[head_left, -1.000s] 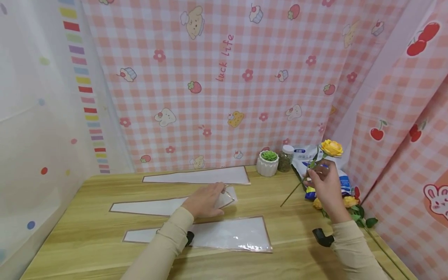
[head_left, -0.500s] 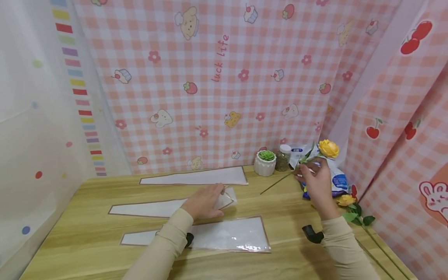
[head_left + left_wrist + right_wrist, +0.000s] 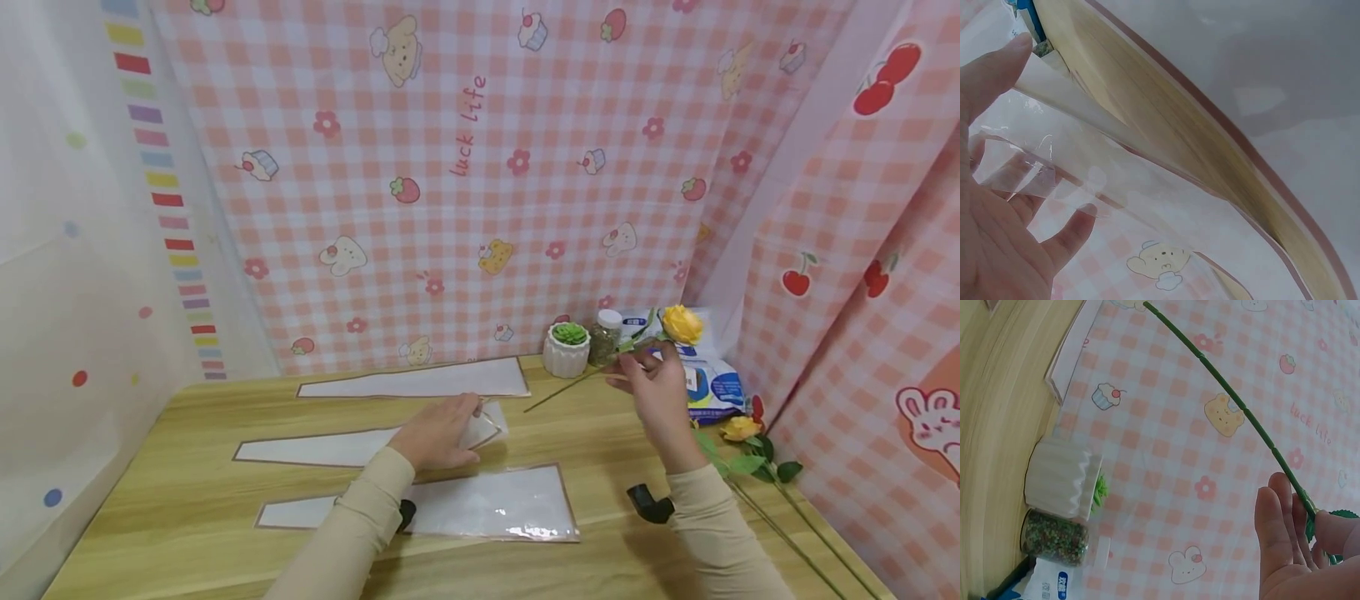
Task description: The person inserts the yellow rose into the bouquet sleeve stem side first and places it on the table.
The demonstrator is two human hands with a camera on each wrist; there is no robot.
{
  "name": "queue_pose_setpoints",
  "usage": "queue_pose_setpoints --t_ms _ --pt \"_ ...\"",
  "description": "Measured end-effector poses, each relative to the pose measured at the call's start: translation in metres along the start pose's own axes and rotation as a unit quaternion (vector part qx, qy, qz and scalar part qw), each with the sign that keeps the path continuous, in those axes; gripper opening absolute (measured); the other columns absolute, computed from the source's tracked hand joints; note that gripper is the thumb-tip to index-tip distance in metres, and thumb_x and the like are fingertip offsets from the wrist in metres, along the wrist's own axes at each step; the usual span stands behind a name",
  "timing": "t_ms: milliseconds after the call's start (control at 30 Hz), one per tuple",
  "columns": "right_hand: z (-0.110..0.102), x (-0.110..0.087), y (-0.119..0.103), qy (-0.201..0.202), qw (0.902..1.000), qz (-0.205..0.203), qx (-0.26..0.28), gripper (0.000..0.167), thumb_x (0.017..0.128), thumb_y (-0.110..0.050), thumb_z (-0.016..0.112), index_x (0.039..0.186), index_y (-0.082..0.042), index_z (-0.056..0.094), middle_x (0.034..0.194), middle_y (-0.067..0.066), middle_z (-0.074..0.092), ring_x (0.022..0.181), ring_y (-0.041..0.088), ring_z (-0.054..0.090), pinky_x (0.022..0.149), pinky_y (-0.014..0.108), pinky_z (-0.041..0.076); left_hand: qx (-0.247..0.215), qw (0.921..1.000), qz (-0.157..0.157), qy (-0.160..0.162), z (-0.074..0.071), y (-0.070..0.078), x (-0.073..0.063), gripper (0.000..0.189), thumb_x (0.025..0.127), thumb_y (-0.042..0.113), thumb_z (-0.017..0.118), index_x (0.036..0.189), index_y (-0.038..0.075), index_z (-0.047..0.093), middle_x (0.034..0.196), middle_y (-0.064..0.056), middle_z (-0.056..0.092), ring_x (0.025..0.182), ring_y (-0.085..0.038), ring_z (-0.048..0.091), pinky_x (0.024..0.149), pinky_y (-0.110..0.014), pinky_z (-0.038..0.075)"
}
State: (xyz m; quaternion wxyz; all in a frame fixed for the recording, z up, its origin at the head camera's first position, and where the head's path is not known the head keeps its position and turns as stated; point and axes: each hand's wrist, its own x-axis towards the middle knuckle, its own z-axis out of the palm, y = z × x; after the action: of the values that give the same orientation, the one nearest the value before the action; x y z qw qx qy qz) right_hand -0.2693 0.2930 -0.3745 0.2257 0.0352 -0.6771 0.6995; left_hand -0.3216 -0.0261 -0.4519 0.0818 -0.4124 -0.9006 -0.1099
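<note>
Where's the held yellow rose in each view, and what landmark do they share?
Head: right of centre, yellow rose held in the right hand.
Left wrist: not in it.
Right wrist: stem runs from top centre to lower right; bloom not visible.
Shared landmark: pink checked curtain.

The left hand (image 3: 435,432) is covering part of the tapered white plastic sheet with a brown border (image 3: 307,448) beneath it, and its beige sleeve (image 3: 363,512) is hiding a stretch of the wider white sheet with a brown border (image 3: 498,504) nearer the body. In the left wrist view, the edges are cutting off the palm. The right hand (image 3: 663,408) is hiding part of the stem of the yellow long-stemmed rose (image 3: 682,325), whose bloom is lying outside the right wrist view. Behind that hand, the blue-and-white plastic bag (image 3: 723,390) is showing only partly, its small print being unreadable from the head. Beside the right sleeve (image 3: 720,533), two thin green stems (image 3: 787,539) are running off the bottom edge.
</note>
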Motion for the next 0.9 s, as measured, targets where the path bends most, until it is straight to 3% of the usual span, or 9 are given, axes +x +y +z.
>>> queue_pose_setpoints --t_ms 133,300,533,733,900 --pt "0.004 -0.002 0.001 -0.006 0.9995 0.006 -0.031 0.031 0.104 -0.006 0.055 0.128 0.002 0.039 0.098 0.006 0.073 0.079 0.011 0.073 0.079 0.035 0.061 -0.005 1.0000 -0.002 0.001 0.001 0.000 0.000 0.060 0.081 0.036 0.085 0.120 0.010 0.047 0.107 -0.005 0.058 0.088 -0.016 0.054 0.082 -0.036 0.053" --pt "0.008 -0.002 0.007 -0.024 0.9982 0.005 -0.054 0.023 0.104 -0.005 0.055 0.122 0.000 0.043 0.104 0.019 0.073 0.081 0.013 0.074 0.081 0.037 0.061 -0.014 0.9999 -0.005 0.000 -0.002 0.003 0.001 0.060 0.081 0.034 0.085 0.121 0.010 0.047 0.110 -0.008 0.059 0.090 -0.017 0.055 0.083 -0.037 0.053" --pt "0.017 -0.004 0.017 -0.054 0.9961 0.018 -0.067 0.027 0.106 -0.004 0.048 0.130 0.006 0.040 0.100 0.022 0.073 0.080 0.011 0.074 0.079 0.032 0.061 -0.011 0.9999 0.000 0.005 -0.003 0.005 0.001 0.060 0.081 0.034 0.085 0.121 0.009 0.047 0.109 -0.006 0.058 0.092 -0.018 0.056 0.085 -0.037 0.054" --pt "0.025 -0.004 0.028 -0.058 0.9969 0.033 -0.042 0.032 0.107 -0.002 0.044 0.137 0.009 0.040 0.101 0.021 0.073 0.078 0.011 0.074 0.079 0.034 0.061 -0.015 0.9999 0.000 0.006 -0.005 0.005 0.000 0.061 0.081 0.034 0.085 0.123 0.009 0.047 0.111 -0.007 0.059 0.095 -0.019 0.057 0.088 -0.038 0.054" --pt "0.033 -0.008 0.036 -0.064 0.9954 0.067 -0.026 0.032 0.107 0.002 0.041 0.137 0.010 0.037 0.106 0.024 0.072 0.079 0.010 0.074 0.079 0.029 0.061 -0.015 0.9998 0.001 0.010 -0.005 0.005 0.000 0.063 0.081 0.033 0.085 0.124 0.008 0.046 0.112 -0.009 0.059 0.095 -0.020 0.057 0.087 -0.039 0.054"
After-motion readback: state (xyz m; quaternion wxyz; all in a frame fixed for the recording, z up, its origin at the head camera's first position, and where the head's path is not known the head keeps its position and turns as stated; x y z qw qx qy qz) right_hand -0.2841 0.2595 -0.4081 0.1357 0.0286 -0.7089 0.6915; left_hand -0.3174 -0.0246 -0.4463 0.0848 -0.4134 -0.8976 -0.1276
